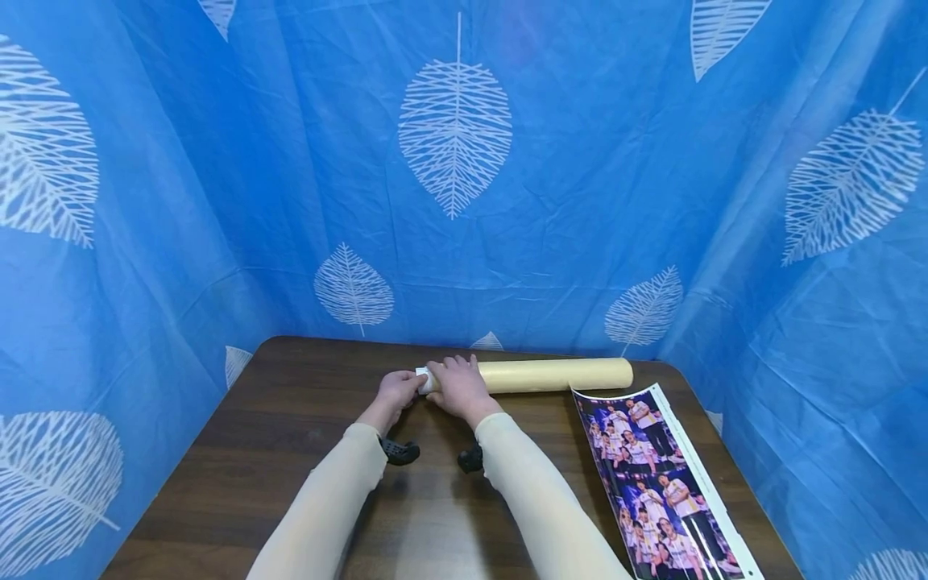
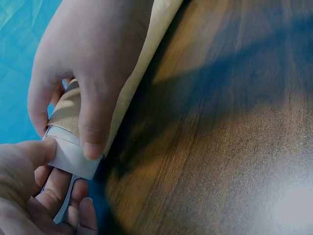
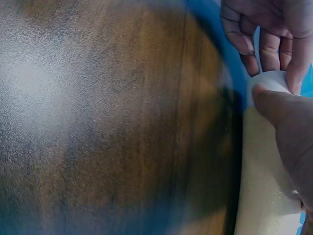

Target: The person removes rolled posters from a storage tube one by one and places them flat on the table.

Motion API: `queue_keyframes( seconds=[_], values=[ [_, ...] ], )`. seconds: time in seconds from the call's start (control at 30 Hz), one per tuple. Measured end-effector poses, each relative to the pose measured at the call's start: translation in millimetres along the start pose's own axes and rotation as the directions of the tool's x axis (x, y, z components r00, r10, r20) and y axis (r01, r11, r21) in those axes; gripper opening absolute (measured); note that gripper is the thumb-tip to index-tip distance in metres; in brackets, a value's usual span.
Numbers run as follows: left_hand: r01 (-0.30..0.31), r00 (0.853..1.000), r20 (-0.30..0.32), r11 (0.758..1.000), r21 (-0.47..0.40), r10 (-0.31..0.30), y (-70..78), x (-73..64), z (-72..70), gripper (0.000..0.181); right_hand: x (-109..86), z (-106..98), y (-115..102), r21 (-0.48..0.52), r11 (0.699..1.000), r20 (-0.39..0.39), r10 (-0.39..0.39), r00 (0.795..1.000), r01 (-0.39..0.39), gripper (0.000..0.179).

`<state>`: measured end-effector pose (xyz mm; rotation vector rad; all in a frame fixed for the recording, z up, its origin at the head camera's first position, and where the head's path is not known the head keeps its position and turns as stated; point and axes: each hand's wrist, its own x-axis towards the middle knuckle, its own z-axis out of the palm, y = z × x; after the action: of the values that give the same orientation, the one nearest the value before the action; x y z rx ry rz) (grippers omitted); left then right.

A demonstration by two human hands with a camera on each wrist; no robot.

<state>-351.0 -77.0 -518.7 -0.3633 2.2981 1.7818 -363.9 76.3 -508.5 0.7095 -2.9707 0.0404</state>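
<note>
A long cream-coloured tube (image 1: 558, 375) lies along the far edge of the dark wooden table. At its left end sits a white end piece (image 2: 73, 154), which looks like a cap or rolled paper; I cannot tell which. My left hand (image 1: 397, 390) pinches this white piece, thumb on top and fingers below. A thin pale strip (image 2: 65, 203) hangs down from it among the left fingers. My right hand (image 1: 460, 387) grips the tube close to the same end from above, its thumb resting on the white piece.
A glossy printed sheet (image 1: 652, 475) with two group photos lies on the right side of the table (image 1: 239, 467), its far left corner curled up against the tube. Blue curtains (image 1: 551, 201) with white leaf patterns enclose the table at the back and both sides.
</note>
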Motion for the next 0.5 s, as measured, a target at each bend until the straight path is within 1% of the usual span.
queue_keyframes(
  seconds=[0.27, 0.4, 0.5],
  values=[
    [0.002, 1.000, 0.015, 1.000, -0.014, -0.002, -0.5, -2.0, -1.0, 0.041, 1.4, 10, 0, -0.008, 1.000, -0.074, 0.022, 0.997, -0.023, 0.048],
    [-0.008, 1.000, 0.025, 1.000, -0.011, 0.009, -0.3, -3.5, -3.6, 0.041, 2.8, 10, -1, 0.009, 1.000, -0.079, 0.030, 0.996, -0.029, 0.045],
    [-0.015, 1.000, 0.020, 1.000, -0.005, 0.015, 0.0, -3.2, -5.3, 0.041, 3.4, 8, -3, 0.017, 0.999, -0.060, 0.039, 0.997, -0.038, 0.046]
  ],
)
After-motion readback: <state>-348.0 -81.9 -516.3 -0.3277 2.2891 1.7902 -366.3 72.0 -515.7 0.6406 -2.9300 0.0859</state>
